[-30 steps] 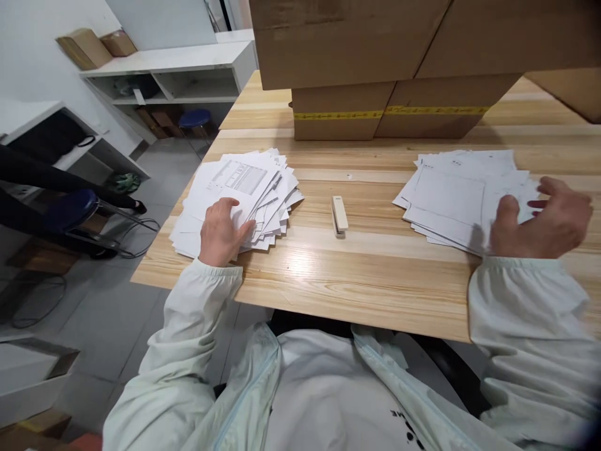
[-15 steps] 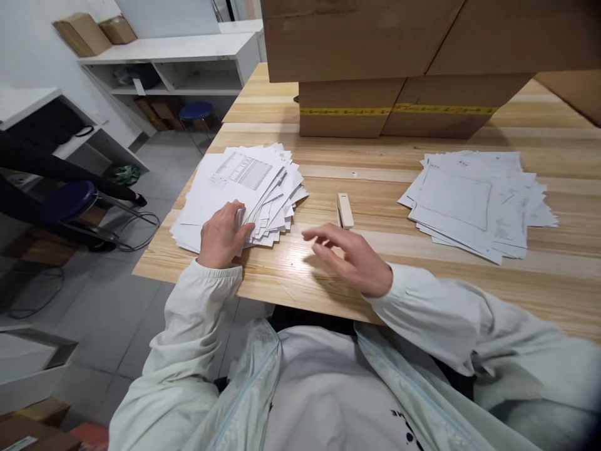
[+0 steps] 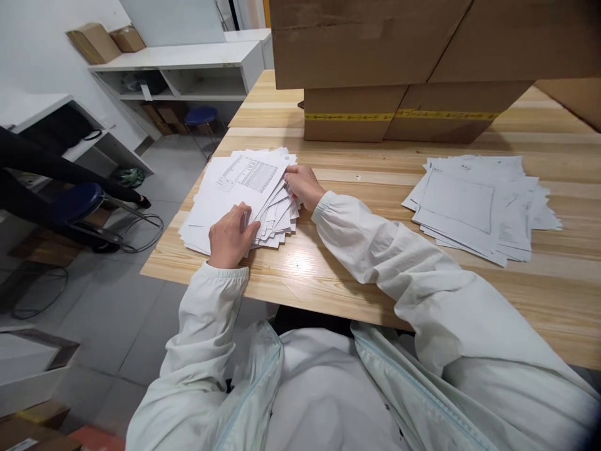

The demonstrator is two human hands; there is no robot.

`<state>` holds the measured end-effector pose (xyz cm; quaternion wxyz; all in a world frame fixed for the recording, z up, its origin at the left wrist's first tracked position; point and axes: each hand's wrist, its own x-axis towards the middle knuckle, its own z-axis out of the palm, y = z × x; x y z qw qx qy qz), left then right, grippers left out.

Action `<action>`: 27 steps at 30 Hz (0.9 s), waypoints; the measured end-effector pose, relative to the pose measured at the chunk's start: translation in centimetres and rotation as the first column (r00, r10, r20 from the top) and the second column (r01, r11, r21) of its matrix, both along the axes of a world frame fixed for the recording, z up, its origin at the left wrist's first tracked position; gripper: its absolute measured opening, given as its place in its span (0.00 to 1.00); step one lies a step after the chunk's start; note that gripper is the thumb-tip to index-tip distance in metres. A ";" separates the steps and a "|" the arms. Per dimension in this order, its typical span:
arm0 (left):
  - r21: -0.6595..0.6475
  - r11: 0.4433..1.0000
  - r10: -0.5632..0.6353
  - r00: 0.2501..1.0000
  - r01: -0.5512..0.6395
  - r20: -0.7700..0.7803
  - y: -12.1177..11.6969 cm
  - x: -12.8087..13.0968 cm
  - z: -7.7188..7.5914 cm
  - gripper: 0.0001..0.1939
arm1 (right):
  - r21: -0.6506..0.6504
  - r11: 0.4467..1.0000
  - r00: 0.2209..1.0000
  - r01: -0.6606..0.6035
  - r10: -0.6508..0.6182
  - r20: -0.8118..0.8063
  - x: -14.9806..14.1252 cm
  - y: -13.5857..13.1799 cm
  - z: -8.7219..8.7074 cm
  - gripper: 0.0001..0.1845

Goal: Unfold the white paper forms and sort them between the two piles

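Observation:
An untidy pile of printed paper sheets (image 3: 220, 188) lies on the left side of the wooden table, its top sheet carrying a printed table and a drawing. My left hand (image 3: 231, 235) rests on the near edge of this pile, thumb and fingers apart. At the pile's right edge, my right hand (image 3: 304, 186) has its fingers closed on the corner of a paper sheet. A second pile of paper sheets (image 3: 462, 200) lies to the right, with no hand near it. My right sleeve covers the spot where the pale stapler lay.
Large cardboard boxes (image 3: 357, 122) with yellow tape stand stacked at the back of the wooden table (image 3: 328, 269). Beyond its left edge are a blue stool (image 3: 75, 202), a person's legs in dark trousers (image 3: 70, 172) and white shelving (image 3: 188, 59).
My right hand has moved left and away from me, from above the table to the paper pile's right edge, and closed on a sheet. My left hand stays on the pile.

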<state>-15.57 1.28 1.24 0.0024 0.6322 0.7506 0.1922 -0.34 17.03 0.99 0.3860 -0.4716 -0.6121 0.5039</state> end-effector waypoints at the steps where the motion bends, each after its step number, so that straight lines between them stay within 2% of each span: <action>1: 0.001 1.000 0.004 1.000 -0.004 0.005 0.0 0.0 0.0 0.18 | 0.022 0.999 1.000 0.025 -0.026 0.015 0.0 0.1 -0.1 0.08; 4: 0.004 1.000 0.009 1.000 -0.009 0.013 -0.1 0.0 0.0 0.17 | 0.158 0.983 0.990 0.099 -0.113 0.082 0.0 -0.1 -0.1 0.13; 7: 0.006 1.000 0.013 1.000 -0.013 0.015 0.0 -0.1 -0.2 0.17 | 0.299 0.948 0.980 0.107 -0.152 0.132 -0.2 -0.6 0.1 0.14; 11: 0.021 1.000 0.010 0.999 -0.011 0.052 0.1 0.0 -0.2 0.16 | 0.326 0.945 0.958 0.031 -0.121 0.259 -1.3 -1.3 0.4 0.05; 14: 0.038 0.999 -0.035 0.979 0.028 0.201 -0.7 -0.2 0.4 0.17 | 0.326 0.945 0.965 0.003 -0.088 0.246 -1.3 -1.9 1.1 0.12; 16: 0.135 0.991 -0.073 0.923 0.023 0.377 -2.0 -0.5 1.3 0.18 | 0.310 0.951 0.992 -0.003 -0.036 0.120 0.1 -2.6 2.1 0.12; 17: 0.221 0.975 -0.073 0.890 -0.031 0.449 -2.7 -0.7 1.9 0.18 | 0.295 0.955 0.999 -0.010 -0.005 0.050 1.4 -3.2 2.7 0.11; 19: 0.398 0.891 -0.034 0.844 -0.217 0.535 -4.3 -0.9 3.1 0.18 | 0.251 0.967 0.998 -0.042 0.054 -0.043 4.8 -4.8 3.9 0.11; 20: 0.454 0.842 -0.019 0.825 -0.291 0.565 -4.9 -0.9 3.6 0.18 | 0.225 0.971 0.994 -0.087 0.100 -0.048 6.8 -5.8 4.4 0.12; 21: 0.471 0.820 -0.034 0.795 -0.324 0.605 -5.4 -0.7 4.0 0.19 | 0.189 0.972 0.988 -0.140 0.149 -0.033 8.9 -6.9 4.8 0.14; 22: 0.443 0.842 -0.081 0.741 -0.307 0.667 -5.8 -0.2 4.3 0.21 | 0.145 0.970 0.981 -0.193 0.196 -0.003 10.9 -8.0 4.9 0.16; 23: 0.380 0.892 -0.144 0.644 -0.244 0.752 -6.1 0.5 4.3 0.24 | 0.103 0.968 0.973 -0.229 0.229 0.019 12.7 -9.2 4.9 0.18; 24: 0.294 0.946 -0.191 0.500 -0.135 0.845 -6.2 1.6 4.1 0.27 | 0.064 0.966 0.968 -0.251 0.249 0.032 14.3 -10.3 4.6 0.20; 25: 0.208 0.978 -0.197 0.323 -0.002 0.926 -6.4 2.8 3.7 0.31 | 0.032 0.966 0.966 -0.256 0.254 0.038 15.6 -11.4 4.1 0.22; 27: 0.088 0.965 -0.081 -0.039 0.246 0.996 -6.7 5.9 2.5 0.38 | -0.008 0.974 0.973 -0.227 0.227 0.025 17.4 -13.2 2.6 0.23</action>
